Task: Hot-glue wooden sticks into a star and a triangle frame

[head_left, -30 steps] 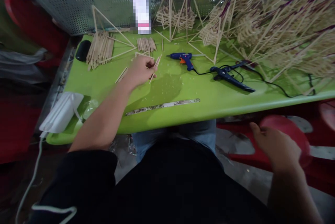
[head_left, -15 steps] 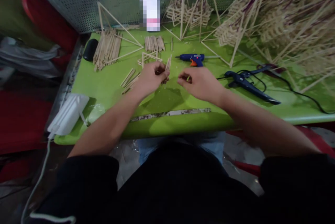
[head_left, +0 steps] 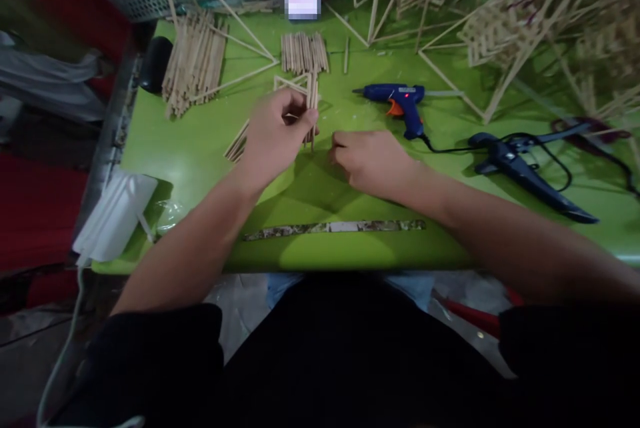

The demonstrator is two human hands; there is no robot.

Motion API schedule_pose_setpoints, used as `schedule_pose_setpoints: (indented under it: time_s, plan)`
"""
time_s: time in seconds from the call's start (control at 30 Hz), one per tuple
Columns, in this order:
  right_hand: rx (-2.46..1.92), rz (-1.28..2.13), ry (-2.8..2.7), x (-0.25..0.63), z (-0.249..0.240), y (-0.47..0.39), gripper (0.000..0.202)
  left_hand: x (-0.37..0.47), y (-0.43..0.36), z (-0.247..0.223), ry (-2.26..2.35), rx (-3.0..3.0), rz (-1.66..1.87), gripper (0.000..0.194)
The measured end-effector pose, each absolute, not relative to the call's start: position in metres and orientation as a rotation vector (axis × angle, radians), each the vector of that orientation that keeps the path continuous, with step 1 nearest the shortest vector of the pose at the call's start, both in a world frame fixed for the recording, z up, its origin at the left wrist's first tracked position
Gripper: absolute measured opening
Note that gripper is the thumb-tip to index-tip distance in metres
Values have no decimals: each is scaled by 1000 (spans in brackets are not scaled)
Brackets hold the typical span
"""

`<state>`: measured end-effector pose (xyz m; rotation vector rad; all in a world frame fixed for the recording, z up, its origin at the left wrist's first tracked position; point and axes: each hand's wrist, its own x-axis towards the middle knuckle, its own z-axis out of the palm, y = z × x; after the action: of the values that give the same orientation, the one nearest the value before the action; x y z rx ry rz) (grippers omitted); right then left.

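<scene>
1. Sticks (head_left: 313,89): pinched upright in my left hand (head_left: 273,133), over the green table (head_left: 190,158).
2. Right hand (head_left: 373,160), off the table a second ago, now curls near them; can't tell if it's holding anything.
3. Both hands seem on stick work now; glue gun (head_left: 400,95) lies untouched.

Bare right hand (head_left: 373,163): brought from beyond the smooth green bench (head_left: 190,155) to over it, near the bare left hand (head_left: 274,136); fingers drawn closer together. Blue plastic glue gun (head_left: 400,93): handle, previously covered, now exposed. Thin pale wooden sticks (head_left: 313,91), left-held: formerly slanting, now nearly upright.
</scene>
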<state>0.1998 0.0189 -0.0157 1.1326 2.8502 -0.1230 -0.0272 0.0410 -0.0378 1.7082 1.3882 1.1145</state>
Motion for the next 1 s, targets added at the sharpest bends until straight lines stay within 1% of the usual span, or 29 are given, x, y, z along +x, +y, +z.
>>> schedule_pose_setpoints:
  time_s: [0.1, 0.17, 0.3, 0.37, 0.47, 0.6, 0.8, 1.0]
  plan:
    - [1026, -52, 2909, 201, -17, 22, 30, -25, 40, -35, 1405, 1699, 1101, 12]
    - [1030, -111, 2936, 206, -16, 23, 26, -24, 38, -32, 1406, 1691, 1111, 14]
    - [1287, -337, 2963, 218, -10, 23, 25, -25, 37, -28, 1431, 1676, 1108, 13]
    - [1377, -373, 2974, 222, -7, 23, 26, -26, 38, -30, 1428, 1666, 1106, 13]
    - [1423, -337, 2938, 222, -5, 22, 28, -26, 40, -34, 1414, 1679, 1117, 14]
    - [1375, -235, 2900, 216, -7, 19, 36, -26, 42, -37, 1451, 1703, 1108, 10]
    - [1242, -163, 2845, 203, -13, 11, 36, -27, 43, -37, 1400, 1680, 1122, 13]
    - [1283, -95, 2781, 191, -16, 8, 32, -25, 41, -34, 1403, 1664, 1125, 11]
